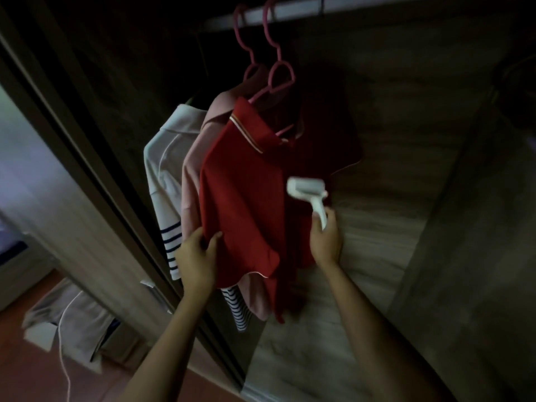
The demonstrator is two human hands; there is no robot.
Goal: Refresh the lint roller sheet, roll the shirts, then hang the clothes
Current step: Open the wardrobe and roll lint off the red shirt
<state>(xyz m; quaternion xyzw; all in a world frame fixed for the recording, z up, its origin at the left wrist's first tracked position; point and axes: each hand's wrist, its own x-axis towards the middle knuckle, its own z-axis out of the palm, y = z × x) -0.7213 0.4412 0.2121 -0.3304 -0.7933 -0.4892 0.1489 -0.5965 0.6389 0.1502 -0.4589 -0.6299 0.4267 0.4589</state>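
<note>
The left hand (200, 250) pinches the side of the red shirt (240, 192), hanging from a pink hanger (280, 74) on the wardrobe rail (290, 10), apparently to keep it taut, while the right hand's (326, 237) grip clasps the handle of the lint roller (309, 195), its drum at the cloth.

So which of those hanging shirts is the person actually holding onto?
The red shirt at the front: the left hand pinches its edge. The pink shirt and white striped shirt behind hang untouched.

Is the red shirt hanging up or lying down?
Hanging up: the red collared shirt hangs from a pink plastic hanger hooked over the pale closet rail.
</note>
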